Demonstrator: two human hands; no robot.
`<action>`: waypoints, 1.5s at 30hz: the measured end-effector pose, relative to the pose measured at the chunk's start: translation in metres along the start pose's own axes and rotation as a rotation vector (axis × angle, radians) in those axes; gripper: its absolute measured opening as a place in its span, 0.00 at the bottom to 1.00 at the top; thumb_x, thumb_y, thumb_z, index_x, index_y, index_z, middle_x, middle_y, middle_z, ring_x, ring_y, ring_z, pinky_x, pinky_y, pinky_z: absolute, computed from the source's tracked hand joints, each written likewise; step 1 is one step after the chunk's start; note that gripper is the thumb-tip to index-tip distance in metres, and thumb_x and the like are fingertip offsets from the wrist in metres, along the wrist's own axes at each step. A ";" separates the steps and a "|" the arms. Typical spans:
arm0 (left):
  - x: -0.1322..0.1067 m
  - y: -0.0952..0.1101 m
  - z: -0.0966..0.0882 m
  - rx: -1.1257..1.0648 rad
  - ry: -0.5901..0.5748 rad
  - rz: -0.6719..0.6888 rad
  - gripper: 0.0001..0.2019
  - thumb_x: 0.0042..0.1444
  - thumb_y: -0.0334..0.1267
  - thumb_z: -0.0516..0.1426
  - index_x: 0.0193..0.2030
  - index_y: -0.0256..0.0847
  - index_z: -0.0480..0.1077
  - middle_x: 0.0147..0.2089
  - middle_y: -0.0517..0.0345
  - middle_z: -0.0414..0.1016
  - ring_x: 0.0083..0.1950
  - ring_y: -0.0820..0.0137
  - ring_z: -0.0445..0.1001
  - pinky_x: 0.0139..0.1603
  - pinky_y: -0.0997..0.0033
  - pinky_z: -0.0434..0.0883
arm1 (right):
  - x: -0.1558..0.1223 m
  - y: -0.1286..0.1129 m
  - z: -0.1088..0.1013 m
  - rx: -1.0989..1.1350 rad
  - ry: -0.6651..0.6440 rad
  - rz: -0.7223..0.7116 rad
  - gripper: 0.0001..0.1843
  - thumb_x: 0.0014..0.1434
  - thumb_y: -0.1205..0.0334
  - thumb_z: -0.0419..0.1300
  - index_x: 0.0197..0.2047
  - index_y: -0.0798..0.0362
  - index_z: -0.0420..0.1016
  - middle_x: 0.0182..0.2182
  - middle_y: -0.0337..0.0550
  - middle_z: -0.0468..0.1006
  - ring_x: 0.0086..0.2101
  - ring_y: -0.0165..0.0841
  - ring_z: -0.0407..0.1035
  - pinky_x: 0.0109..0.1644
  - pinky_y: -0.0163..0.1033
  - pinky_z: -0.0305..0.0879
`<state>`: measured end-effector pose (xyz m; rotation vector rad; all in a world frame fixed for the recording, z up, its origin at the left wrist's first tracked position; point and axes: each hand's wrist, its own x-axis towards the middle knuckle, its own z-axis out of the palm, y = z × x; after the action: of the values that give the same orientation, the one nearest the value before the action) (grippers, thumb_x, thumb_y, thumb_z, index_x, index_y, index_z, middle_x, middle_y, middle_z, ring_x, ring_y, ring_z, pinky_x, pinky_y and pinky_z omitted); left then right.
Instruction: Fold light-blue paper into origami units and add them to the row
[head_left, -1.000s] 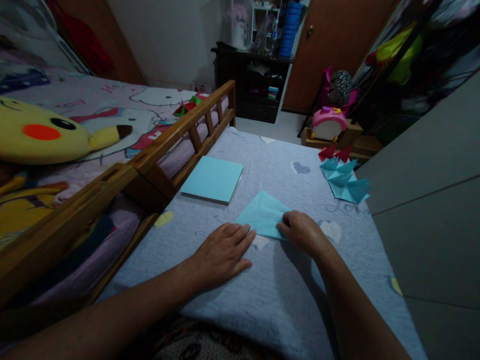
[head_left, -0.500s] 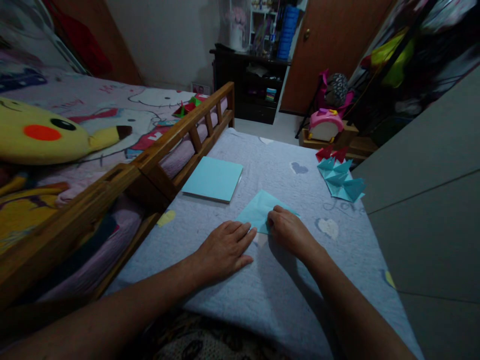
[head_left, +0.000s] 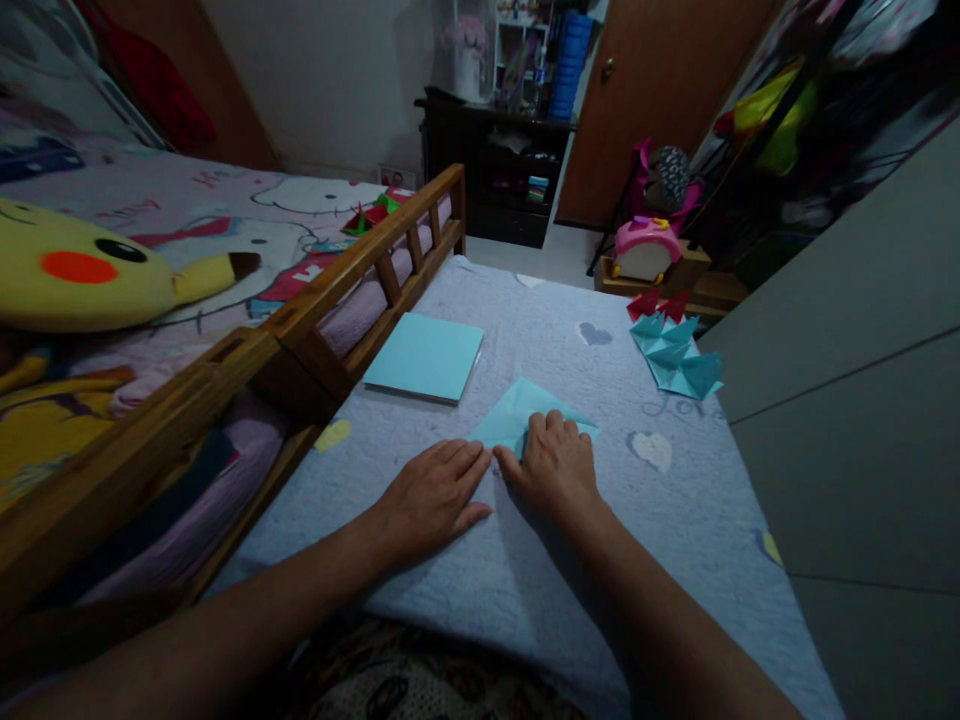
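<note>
A sheet of light-blue origami paper (head_left: 504, 412), partly folded, lies flat on the patterned bedsheet with one corner pointing away from me. My left hand (head_left: 431, 500) rests flat, fingers stretched out, its fingertips at the paper's near left edge. Pressing down over the near right part of the paper is my right hand (head_left: 556, 462); its fingers are bent and its thumb is spread out towards my left fingertips. The right hand covers some of the folds. Beyond and to the left sits a neat stack of light-blue paper squares (head_left: 427, 358).
Folded blue paper pieces (head_left: 679, 358) and red ones (head_left: 660, 303) stand at the right edge, near a pale cabinet (head_left: 855, 400). A wooden rail (head_left: 360, 250) borders the left side. Behind it lies a yellow plush toy (head_left: 82, 265). A dark shelf unit (head_left: 487, 170) stands at the back.
My right hand has turned and shifted left over the paper, its thumb now stretched out near my left fingertips. My left hand has slid slightly left.
</note>
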<state>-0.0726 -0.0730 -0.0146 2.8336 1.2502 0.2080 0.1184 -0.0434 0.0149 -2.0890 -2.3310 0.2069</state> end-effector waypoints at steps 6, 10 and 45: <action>0.000 -0.001 0.001 0.003 0.015 0.025 0.23 0.67 0.46 0.53 0.64 0.37 0.60 0.60 0.46 0.71 0.59 0.56 0.69 0.62 0.55 0.68 | -0.005 0.004 0.000 0.014 0.009 -0.017 0.21 0.64 0.45 0.54 0.52 0.51 0.69 0.45 0.54 0.72 0.47 0.50 0.66 0.48 0.50 0.58; 0.000 -0.001 0.000 0.004 0.008 0.022 0.23 0.66 0.45 0.54 0.63 0.36 0.61 0.60 0.45 0.71 0.59 0.56 0.69 0.62 0.55 0.68 | -0.009 0.015 -0.001 0.004 0.011 -0.023 0.30 0.65 0.48 0.54 0.67 0.45 0.60 0.47 0.53 0.70 0.48 0.49 0.65 0.48 0.50 0.57; 0.063 0.012 -0.001 -0.426 0.037 -0.089 0.36 0.56 0.30 0.58 0.71 0.43 0.52 0.69 0.41 0.61 0.64 0.52 0.68 0.59 0.51 0.71 | -0.009 0.106 0.021 0.407 0.154 -0.363 0.30 0.50 0.74 0.55 0.57 0.55 0.73 0.61 0.56 0.67 0.60 0.48 0.57 0.64 0.57 0.54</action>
<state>-0.0220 -0.0345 -0.0056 2.4176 1.1694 0.4633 0.2222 -0.0437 -0.0156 -1.4248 -2.2852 0.4503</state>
